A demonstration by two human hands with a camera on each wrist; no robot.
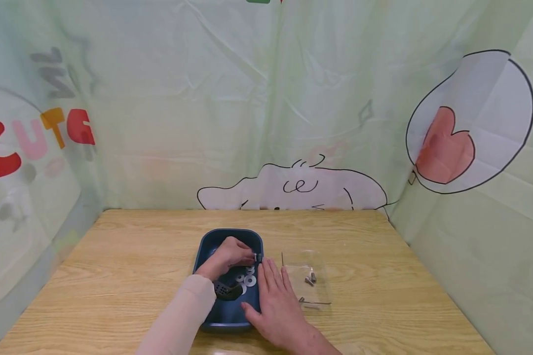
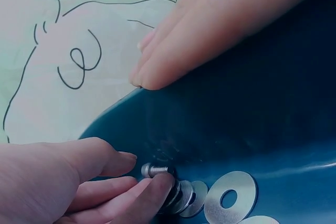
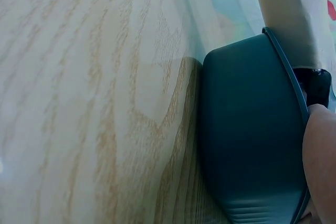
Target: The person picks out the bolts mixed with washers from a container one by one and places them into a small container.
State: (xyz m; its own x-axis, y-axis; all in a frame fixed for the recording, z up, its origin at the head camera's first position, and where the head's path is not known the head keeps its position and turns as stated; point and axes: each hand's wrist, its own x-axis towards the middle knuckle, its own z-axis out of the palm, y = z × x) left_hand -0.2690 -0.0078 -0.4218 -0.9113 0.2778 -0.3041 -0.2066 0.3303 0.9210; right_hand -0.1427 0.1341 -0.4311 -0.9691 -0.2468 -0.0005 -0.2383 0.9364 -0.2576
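My left hand (image 1: 228, 256) reaches into a dark blue bin (image 1: 228, 313). Its thumb and fingers are bent but stand apart, with a small silver screw (image 2: 157, 170) right at the fingertips by the bin's wall. Silver washers (image 1: 250, 281) of several sizes lie on the bin floor below and beside these fingers; in the left wrist view a large washer (image 2: 244, 182) sits just right of them. My right hand (image 1: 277, 303) rests on the bin's right rim, its fingers straight and its thumb hooked over the edge.
Right of the bin, a clear plastic tray (image 1: 322, 261) holds several screws (image 1: 310, 279) and a thin metal rod (image 1: 317, 303). A wooden table (image 1: 129, 266) carries everything. A printed curtain (image 1: 160, 123) hangs behind the table and along its sides.
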